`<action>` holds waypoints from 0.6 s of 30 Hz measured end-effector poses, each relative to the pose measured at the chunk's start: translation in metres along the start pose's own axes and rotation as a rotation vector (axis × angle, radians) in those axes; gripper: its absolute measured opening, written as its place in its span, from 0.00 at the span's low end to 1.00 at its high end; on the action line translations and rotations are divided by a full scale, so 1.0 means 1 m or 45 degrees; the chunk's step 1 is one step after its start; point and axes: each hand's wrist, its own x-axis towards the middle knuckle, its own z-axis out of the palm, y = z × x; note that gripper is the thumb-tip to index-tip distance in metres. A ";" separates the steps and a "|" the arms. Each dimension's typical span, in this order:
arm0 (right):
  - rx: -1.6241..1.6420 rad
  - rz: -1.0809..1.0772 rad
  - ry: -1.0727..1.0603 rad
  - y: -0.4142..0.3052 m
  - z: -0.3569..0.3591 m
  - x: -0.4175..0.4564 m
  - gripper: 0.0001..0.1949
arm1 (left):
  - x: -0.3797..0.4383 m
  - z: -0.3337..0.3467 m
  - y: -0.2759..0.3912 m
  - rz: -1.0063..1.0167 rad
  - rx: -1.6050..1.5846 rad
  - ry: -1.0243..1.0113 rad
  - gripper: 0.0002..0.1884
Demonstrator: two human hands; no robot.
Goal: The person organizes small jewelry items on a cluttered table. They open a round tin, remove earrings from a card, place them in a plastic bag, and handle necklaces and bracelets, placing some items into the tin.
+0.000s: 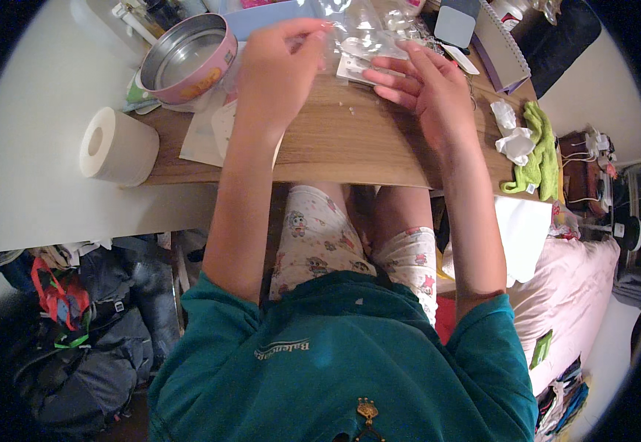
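Observation:
My left hand [279, 72] is raised over the wooden desk [353, 149], thumb and forefinger pinching the edge of a clear plastic bag [359, 25]. The bag is crinkled and shiny, and I cannot make out what is inside. My right hand [436, 88] is at the bag's right side with several fingers spread. Its uppermost fingertips meet the bag's edge, but whether they grip it is unclear. Below the bag, a white printed card [353, 69] lies on the desk, partly covered. A few tiny pale bits [352, 110] are scattered between my hands.
To the left are a round pink tin [187, 61] and a toilet roll [121, 146], with paper sheets [201, 135] beside my left forearm. At right lie crumpled tissues [514, 138], a green cloth [538, 149] and a spiral-bound desk calendar [500, 50]. A blue box [265, 19] stands behind.

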 end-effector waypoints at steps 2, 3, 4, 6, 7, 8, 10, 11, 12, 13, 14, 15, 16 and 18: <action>-0.400 -0.166 0.083 0.003 0.005 0.001 0.12 | 0.012 -0.014 -0.022 0.187 0.279 0.107 0.13; -0.671 -0.305 0.036 0.006 0.005 -0.003 0.10 | 0.015 -0.018 -0.027 0.278 0.418 0.160 0.13; -0.940 -0.446 -0.013 0.009 0.006 -0.010 0.09 | 0.015 -0.021 -0.030 0.332 0.483 0.190 0.13; -1.201 -0.668 -0.087 0.021 0.010 -0.021 0.05 | 0.013 -0.024 -0.030 0.439 0.611 0.244 0.13; -1.331 -0.727 -0.178 0.021 0.012 -0.027 0.05 | 0.012 -0.025 -0.027 0.402 0.659 0.237 0.13; -1.407 -0.745 -0.188 0.024 0.016 -0.031 0.05 | 0.010 -0.027 -0.022 0.365 0.708 0.230 0.13; -1.545 -0.796 -0.188 0.029 0.023 -0.033 0.05 | 0.006 -0.031 -0.018 0.344 0.805 0.222 0.14; -1.606 -0.832 -0.177 0.030 0.026 -0.033 0.05 | 0.005 -0.034 -0.019 0.363 0.854 0.223 0.14; -1.667 -0.874 -0.169 0.030 0.030 -0.031 0.05 | 0.005 -0.037 -0.019 0.382 0.902 0.230 0.15; -1.694 -0.889 -0.177 0.030 0.032 -0.030 0.05 | 0.005 -0.038 -0.019 0.349 0.939 0.203 0.16; -1.721 -0.904 -0.185 0.029 0.034 -0.029 0.05 | 0.004 -0.038 -0.018 0.316 0.975 0.176 0.18; -1.754 -0.916 -0.189 0.029 0.035 -0.028 0.04 | 0.004 -0.036 -0.014 0.284 1.004 0.147 0.19; -1.770 -0.933 -0.200 0.029 0.035 -0.027 0.04 | 0.003 -0.034 -0.008 0.211 0.950 0.097 0.19; -1.799 -0.966 -0.227 0.030 0.035 -0.023 0.04 | 0.000 -0.036 0.006 0.065 0.842 0.001 0.20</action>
